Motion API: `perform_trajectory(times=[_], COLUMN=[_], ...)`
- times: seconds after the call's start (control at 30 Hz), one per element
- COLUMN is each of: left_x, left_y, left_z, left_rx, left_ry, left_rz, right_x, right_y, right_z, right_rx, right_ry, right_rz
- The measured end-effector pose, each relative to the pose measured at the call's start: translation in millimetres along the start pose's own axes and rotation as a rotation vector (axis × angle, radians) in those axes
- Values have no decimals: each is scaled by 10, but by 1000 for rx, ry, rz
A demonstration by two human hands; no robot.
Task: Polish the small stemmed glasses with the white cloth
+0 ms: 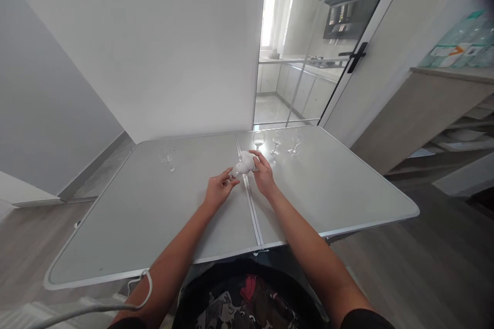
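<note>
Stemmed glass (233, 175), by the look of its clear end, lies tilted between the two hands, over the light strip (252, 211) that crosses the worktop (316, 190). Left hand (218, 188) has a pinching grip, thumb and fingertips nearly together on the clear end. Right hand (263, 174) curls its grip loosely round a white wad (246, 163) at the other end; whether cloth or paper, and how firmly it presses on glass beneath, I cannot tell.

My worry is twisting: if the two grips turn against each other, a thin stem could snap. Smooth glass could also slide from the fingertip hold, since that pinch covers little surface, and the hard worktop below would not forgive a drop.

Just beyond the right hand stands a clear glass (259, 139), with a second glass (275, 145) and a third glass (294, 144) to its right. Swinging the right hand forward could tip the first, which might then knock its neighbour. Small clear bits (166, 158) lie well apart on the left; if sharp, a sweeping left forearm could catch them
</note>
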State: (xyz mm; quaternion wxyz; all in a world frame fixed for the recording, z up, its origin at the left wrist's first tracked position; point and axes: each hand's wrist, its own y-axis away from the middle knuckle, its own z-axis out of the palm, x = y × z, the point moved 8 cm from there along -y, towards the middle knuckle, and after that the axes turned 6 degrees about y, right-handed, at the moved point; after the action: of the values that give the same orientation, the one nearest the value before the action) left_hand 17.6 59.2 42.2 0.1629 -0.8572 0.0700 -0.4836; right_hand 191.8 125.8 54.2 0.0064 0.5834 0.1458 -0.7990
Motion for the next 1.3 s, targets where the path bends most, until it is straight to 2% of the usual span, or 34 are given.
perform_trajectory(times=[0.13, 0.3, 0.4, 0.43, 0.47, 0.5, 0.63, 0.67, 0.7, 0.8, 0.93, 1.03, 1.17, 1.23, 1.3], left_x=[-33, -116, -95, -90, -85, -79, -3, 14, 24, 66, 183, 221, 191, 168, 169], left_y=[19, 29, 31, 30, 28, 25, 15, 16, 18, 30, 74, 100, 115, 113, 109], left_z=[4, -71, -111, -117, -120, -118, -53, -37, -26, -32, -37, -34, -31, -38, -58], left_rx=[-10, 54, 96, 102, 103, 101, 37, 19, 5, 11, 40, 31, 23, 35, 64], left_ry=[-109, -377, -425, -431, -435, -440, -510, -530, -545, -559, -573, -570, -514, -477, -471], left_rz=[48, -8, 3, 9, 18, 33, 184, 216, 234, 270, 376, 406, 375, 365, 385], right_x=[-13, 24, -60, -117, -179, -237, -271, -253, -243, -256, -248, -180, -16, -36, -120], right_y=[-29, -52, 12, 33, 41, 35, 149, 207, 243, 238, 192, 128, 79, 77, 99], right_z=[-160, -345, -508, -520, -485, -394, 273, 378, 431, 415, 360, 296, 230, 227, 260], right_rx=[138, 298, 468, 482, 446, 350, -356, -471, -525, -477, -467, -458, -473, -482, -522], right_ry=[20, 21, 65, 132, 218, 313, 644, 688, 713, 718, 654, 557, 456, 449, 448], right_rz=[-54, -48, -85, -113, -150, -194, -409, -454, -484, -502, -433, -289, -64, -98, -210])
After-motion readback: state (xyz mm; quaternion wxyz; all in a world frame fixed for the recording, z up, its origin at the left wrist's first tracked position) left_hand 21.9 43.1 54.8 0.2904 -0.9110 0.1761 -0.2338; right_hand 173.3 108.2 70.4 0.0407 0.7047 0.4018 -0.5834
